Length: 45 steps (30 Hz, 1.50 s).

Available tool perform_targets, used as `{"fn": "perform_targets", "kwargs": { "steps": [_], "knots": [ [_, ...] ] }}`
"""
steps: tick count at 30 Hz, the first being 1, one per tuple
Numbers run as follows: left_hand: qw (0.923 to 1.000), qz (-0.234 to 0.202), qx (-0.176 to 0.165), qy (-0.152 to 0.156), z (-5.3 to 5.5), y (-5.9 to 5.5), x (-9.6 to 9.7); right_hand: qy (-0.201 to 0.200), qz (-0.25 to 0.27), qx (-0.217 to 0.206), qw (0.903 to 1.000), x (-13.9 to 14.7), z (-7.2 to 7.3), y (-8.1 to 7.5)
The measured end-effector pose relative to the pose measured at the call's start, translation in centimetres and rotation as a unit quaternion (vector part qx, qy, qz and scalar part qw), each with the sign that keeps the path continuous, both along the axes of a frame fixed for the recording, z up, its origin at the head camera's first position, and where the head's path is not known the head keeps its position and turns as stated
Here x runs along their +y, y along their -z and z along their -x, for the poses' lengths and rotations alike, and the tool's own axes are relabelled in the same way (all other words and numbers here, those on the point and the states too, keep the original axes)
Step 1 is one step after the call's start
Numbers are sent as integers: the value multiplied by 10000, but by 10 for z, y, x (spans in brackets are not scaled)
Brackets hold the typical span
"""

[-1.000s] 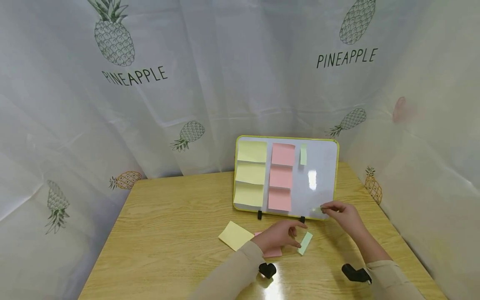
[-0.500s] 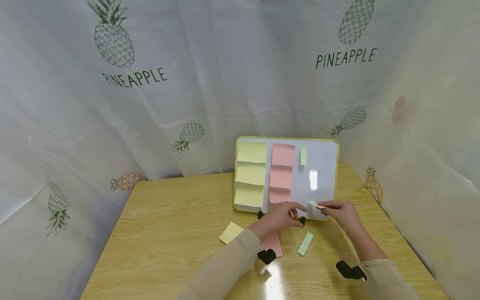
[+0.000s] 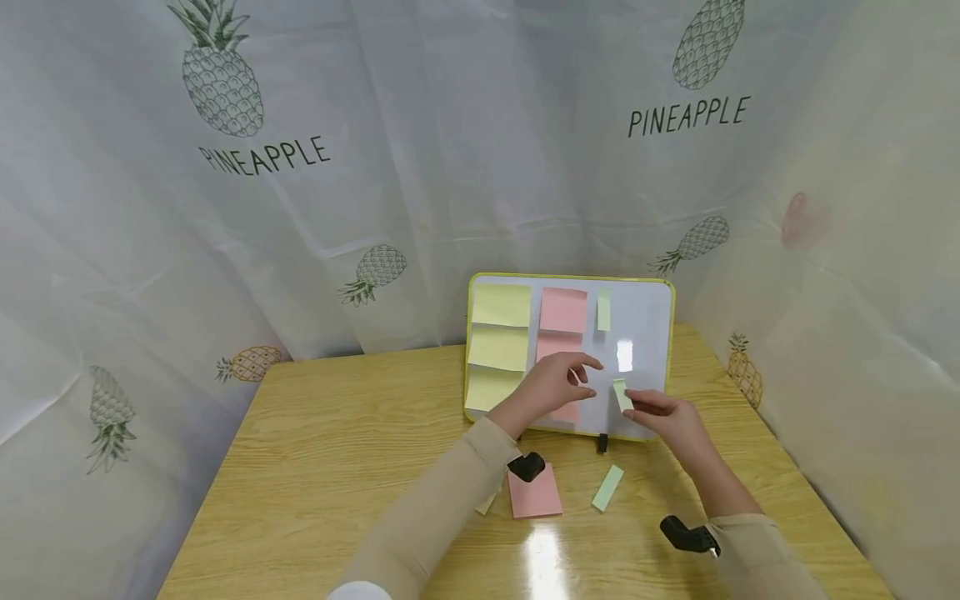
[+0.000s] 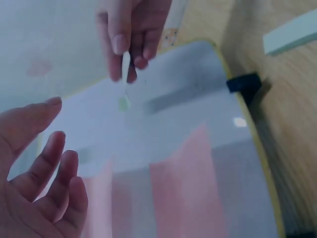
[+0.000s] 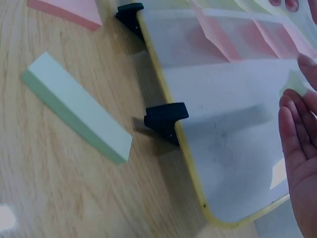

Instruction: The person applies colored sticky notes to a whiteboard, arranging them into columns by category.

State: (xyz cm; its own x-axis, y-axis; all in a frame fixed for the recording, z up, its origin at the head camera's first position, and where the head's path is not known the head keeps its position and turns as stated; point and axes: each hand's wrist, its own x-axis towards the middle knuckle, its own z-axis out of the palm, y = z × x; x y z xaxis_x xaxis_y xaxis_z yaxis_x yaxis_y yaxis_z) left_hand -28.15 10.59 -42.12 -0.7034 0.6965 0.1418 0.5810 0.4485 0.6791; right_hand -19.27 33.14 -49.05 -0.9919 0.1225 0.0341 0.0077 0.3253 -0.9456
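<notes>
My right hand (image 3: pixel 671 421) pinches a narrow pale green sticky note (image 3: pixel 622 395) between thumb and fingers, close in front of the lower right part of a small whiteboard (image 3: pixel 647 325). In the left wrist view the sticky note (image 4: pixel 126 67) appears almost edge-on. Holding nothing, my left hand (image 3: pixel 551 387) hovers before the board's middle, thumb and fingers apart, and covers part of the lower pink notes. Yellow sticky notes (image 3: pixel 502 304) form the board's left column, with pink sticky notes (image 3: pixel 564 310) beside them. One green sticky note (image 3: pixel 603 311) hangs at the top of a third column.
On the wooden table (image 3: pixel 337 450) lie a green note pad (image 3: pixel 607 488) and a pink note pad (image 3: pixel 535 492). The left sleeve mostly hides a yellow pad (image 3: pixel 486 505). Black feet (image 5: pixel 166 119) hold up the board, and a pineapple-print curtain (image 3: pixel 465 167) hangs behind.
My right hand has moved left and slightly up over the board with the green sticky note, which now hangs more upright. My left hand has risen from near the pads to the board's middle.
</notes>
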Motion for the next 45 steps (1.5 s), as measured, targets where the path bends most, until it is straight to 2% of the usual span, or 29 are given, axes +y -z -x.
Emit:
{"fn": "perform_targets", "kwargs": {
  "steps": [3,7,10,16,21,25,34,45],
  "knots": [
    [9998,-46,-9,-170,15,1,-1,244,85,100,9996,-5,7,-1],
    [9991,-57,-224,-348,30,9,0,463,433,318,9975,-14,21,-1],
    [9990,-53,-220,-394,37,15,1,559,711,465,9948,-21,30,-2],
    [9982,-21,-144,-575,48,21,3,737,809,514,9927,-33,45,-3],
    [9973,-58,-324,-652,51,21,5,930,945,566,9896,-39,55,-2],
    [9982,-30,-282,-530,52,19,10,1071,1126,668,9856,-42,59,-3],
    [9989,154,-164,-401,54,18,19,1279,1086,669,9835,-45,63,-4],
    [9977,470,-186,-456,53,17,26,1408,1261,627,9800,-45,63,-1]
  ]
}}
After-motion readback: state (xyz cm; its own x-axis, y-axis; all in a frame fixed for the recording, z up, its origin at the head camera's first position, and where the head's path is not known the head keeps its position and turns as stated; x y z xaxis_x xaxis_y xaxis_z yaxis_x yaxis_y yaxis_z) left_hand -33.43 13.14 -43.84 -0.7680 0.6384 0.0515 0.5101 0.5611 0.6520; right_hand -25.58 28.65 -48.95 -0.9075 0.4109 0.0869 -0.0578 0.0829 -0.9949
